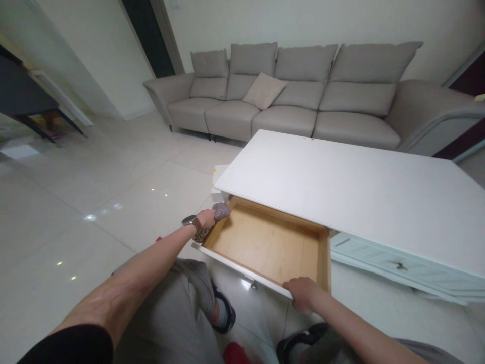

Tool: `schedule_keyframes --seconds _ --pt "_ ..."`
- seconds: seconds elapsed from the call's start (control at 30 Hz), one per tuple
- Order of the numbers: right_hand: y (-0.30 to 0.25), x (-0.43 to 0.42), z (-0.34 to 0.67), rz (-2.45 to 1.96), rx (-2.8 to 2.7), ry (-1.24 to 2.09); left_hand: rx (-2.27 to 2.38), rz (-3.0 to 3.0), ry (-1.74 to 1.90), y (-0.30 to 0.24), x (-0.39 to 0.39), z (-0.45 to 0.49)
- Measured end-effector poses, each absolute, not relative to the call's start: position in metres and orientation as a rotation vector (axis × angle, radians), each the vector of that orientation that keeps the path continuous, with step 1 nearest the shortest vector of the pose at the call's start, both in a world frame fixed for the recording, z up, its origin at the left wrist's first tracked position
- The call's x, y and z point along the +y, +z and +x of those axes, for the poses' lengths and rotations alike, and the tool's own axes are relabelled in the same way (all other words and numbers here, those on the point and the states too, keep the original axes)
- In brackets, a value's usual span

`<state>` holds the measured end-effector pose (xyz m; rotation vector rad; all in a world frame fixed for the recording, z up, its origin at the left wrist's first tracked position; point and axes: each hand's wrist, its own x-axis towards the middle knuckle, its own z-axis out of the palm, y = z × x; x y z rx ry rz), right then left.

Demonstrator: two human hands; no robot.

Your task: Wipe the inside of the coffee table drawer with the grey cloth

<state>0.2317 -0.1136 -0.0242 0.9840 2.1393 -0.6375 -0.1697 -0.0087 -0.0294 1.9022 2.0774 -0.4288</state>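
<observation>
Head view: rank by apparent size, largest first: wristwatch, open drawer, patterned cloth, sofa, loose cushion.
1. Sofa
2. Open drawer
3. Loose cushion
Smallest, unranked: patterned cloth and wristwatch; left hand hides part of the cloth.

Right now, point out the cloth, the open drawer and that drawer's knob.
Cloth [221, 211], head view: upper bunched part.
Open drawer [265, 238], head view: bare wooden base inside.
Drawer's knob [253, 285], head view: middle of the knob.

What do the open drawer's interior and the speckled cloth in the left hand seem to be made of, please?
Drawer interior: probably wood, smooth with a slight sheen, given its honey colour and faint grain. Speckled cloth: perhaps matte fabric, judging by its dull, bunched look.
</observation>
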Motion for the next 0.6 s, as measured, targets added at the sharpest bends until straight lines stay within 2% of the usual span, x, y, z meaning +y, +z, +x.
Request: schedule_keyframes --seconds 0.23,0.6 --pt "-0.026 -0.112 0.230 0.965 2.129 -0.639 2.045 2.111 -0.444 -0.013 -0.027 -0.129" --pt "-0.024 -0.113 0.229 0.968 2.116 -0.609 1.971 1.994 -0.381 -0.082 -0.020 -0.044"
